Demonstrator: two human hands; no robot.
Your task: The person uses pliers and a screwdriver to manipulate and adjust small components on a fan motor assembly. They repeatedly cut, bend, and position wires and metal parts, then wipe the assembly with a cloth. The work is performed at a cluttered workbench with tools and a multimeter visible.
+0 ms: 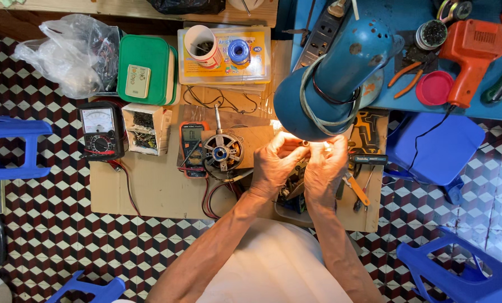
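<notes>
Left of the work, a clear plastic bag (71, 53) of small parts, a green rectangular plastic box (145, 68) and a black analogue meter with a white dial (100, 130) sit on the brown cardboard-covered surface (150, 191). Just right of these are a small white parts box (145, 128), a digital multimeter with orange edging (192, 147) and a round metal motor core with copper windings (223, 150).

The left hand (273, 163) and right hand (325, 166) meet under the blue metal desk lamp (332, 78). Both are closed, fingertips pinching a small bright part (309, 144) between them; glare hides what it is. It is held above the surface, over an open assembly of wires and parts (293, 193).

Judged from this view, the work is in mid-course: the assembly lies open and tools are still out.

To the right, an orange-handled tool (356, 189) lies just beside the right hand. Farther right, an orange heat gun (471, 53) and a red round lid (434, 88) rest on a blue surface (486, 106). The lamp shade overhangs the hands closely and crowds them.
</notes>
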